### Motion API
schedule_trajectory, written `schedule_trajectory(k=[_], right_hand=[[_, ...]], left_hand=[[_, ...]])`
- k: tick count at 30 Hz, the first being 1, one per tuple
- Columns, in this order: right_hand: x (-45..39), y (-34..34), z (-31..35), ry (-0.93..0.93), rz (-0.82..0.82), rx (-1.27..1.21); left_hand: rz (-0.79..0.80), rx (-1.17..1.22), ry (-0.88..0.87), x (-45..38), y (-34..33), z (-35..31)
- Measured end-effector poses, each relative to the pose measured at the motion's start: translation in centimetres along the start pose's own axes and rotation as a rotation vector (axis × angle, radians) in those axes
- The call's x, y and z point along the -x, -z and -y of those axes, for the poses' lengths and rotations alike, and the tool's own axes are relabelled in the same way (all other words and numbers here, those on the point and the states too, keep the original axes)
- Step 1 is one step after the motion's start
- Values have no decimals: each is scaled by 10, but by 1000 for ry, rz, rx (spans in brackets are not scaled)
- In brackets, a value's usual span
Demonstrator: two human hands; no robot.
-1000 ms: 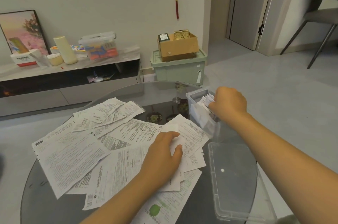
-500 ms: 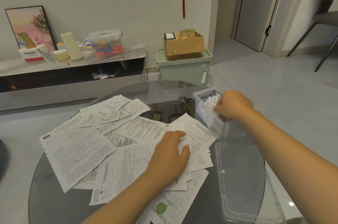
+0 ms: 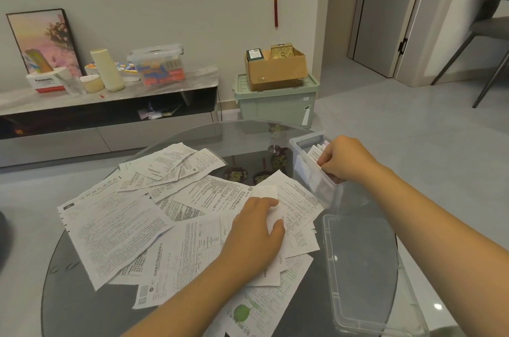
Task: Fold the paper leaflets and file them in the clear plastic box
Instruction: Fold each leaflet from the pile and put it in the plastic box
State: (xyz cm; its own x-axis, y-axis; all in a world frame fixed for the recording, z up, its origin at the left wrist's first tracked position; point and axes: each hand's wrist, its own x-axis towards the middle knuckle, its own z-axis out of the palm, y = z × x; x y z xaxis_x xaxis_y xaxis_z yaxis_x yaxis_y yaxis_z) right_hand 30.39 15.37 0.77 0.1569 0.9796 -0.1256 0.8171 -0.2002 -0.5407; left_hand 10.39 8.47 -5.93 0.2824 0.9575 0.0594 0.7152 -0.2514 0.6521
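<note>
Several printed paper leaflets (image 3: 115,226) lie spread in an overlapping pile on the round glass table (image 3: 91,306). My left hand (image 3: 253,237) rests on the pile's right side, with fingers and thumb pressing a small white folded leaflet (image 3: 265,192). At the table's right edge stands the clear plastic box (image 3: 311,179), with folded leaflets (image 3: 315,150) filed upright inside. My right hand (image 3: 344,160) reaches into the box from above, its fingers curled round the folded leaflets there.
The box's clear lid (image 3: 360,267) lies flat on the table near my right forearm. Beyond the table are a low cabinet (image 3: 110,116) with clutter, a green storage bin (image 3: 275,105) carrying a cardboard box (image 3: 275,69), and a chair (image 3: 490,33) at the far right.
The view has shifted slightly. Both hands stay in the same places, the left on the pile and the right in the box.
</note>
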Motion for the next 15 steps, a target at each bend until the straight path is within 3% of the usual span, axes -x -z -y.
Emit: schedule_trajectory(k=[5, 9, 15], right_hand=[[2, 3, 1, 0, 48, 28], [-1, 6, -4, -15, -43, -69], [15, 10, -2, 208, -199, -80]], left_hand=[[3, -11, -9, 0, 0, 1], [-3, -9, -20, 1, 3, -2], [16, -141, -53, 9, 15, -6]])
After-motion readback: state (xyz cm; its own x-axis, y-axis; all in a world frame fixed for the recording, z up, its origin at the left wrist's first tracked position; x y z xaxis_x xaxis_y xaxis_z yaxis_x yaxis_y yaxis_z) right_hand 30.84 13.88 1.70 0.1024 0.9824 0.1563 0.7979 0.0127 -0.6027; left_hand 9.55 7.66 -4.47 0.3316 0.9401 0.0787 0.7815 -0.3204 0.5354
